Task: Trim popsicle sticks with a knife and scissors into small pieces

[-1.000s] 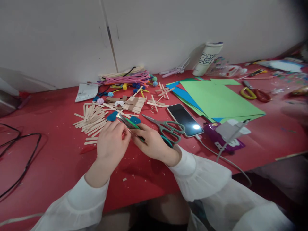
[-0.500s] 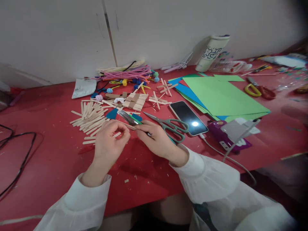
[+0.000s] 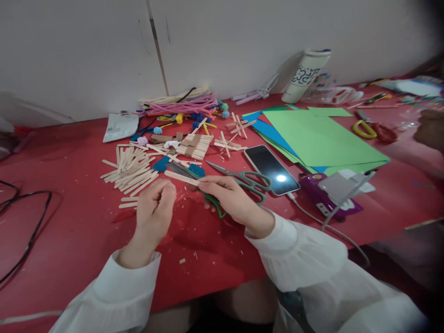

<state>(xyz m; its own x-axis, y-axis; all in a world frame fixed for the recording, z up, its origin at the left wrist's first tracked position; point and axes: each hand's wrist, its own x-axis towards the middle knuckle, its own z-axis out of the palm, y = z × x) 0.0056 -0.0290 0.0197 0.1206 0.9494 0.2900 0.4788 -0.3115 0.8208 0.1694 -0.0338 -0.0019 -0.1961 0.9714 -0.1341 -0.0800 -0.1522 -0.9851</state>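
Note:
My right hand (image 3: 227,194) is closed, pinching a wooden craft stick (image 3: 182,178) that points left towards my other hand. Green-handled scissors (image 3: 217,206) are also in its grip, their dark blades lying behind the stick. My left hand (image 3: 155,203) is curled closed just left of the stick's free end, apart from it; whatever is inside is hidden. A loose pile of craft sticks (image 3: 130,171) lies beyond my left hand. Grey-handled scissors (image 3: 251,182) rest on the table by my right hand.
On the red table (image 3: 83,222) lie a phone (image 3: 272,169) on a cable, a purple power strip (image 3: 326,199) and green paper sheets (image 3: 322,138). Behind are stick bundles (image 3: 196,147), pipe cleaners (image 3: 183,106) and a tumbler (image 3: 307,76). Another person's hand (image 3: 430,129) is at far right.
My left hand has drawn back left and closed more; the short stick piece at its fingers no longer shows. The stick in my right hand now shows more fully, and the scissors have tilted.

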